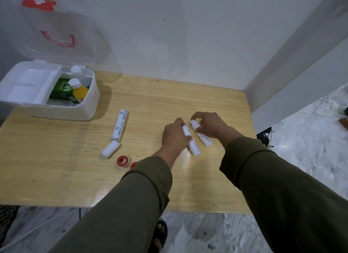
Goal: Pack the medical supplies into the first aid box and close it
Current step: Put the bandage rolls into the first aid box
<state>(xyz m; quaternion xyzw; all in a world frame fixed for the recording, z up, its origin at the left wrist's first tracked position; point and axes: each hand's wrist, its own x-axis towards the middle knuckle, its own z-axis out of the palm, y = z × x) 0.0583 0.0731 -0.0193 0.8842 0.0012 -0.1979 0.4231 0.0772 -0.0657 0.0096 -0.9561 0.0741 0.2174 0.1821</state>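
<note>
Two hands: both are low over the right part of the surface (169,94), each on a white roll.
Left hand (174,135): fingers (182,123) curl over the upper half of the left roll (191,140) and clamp it; the roll lies on the wood.
Right hand (209,124): fingers (195,118) pinch the top end of the right roll (202,135), which lies just beside the left roll, nearly parallel.
Long roll (120,125): printed wrapper, lying left of the hands, well apart from them.
Short roll (110,148): plain white, just below the long roll's near end.
Tape rings (122,160): two, red, near the left sleeve, one partly hidden.
Box (88,105): white, at the far left corner, clear lid (56,35) raised.
Box contents: tray (32,86) on the left, green pack (63,89) and two white-capped bottles (79,88) on the right.
</note>
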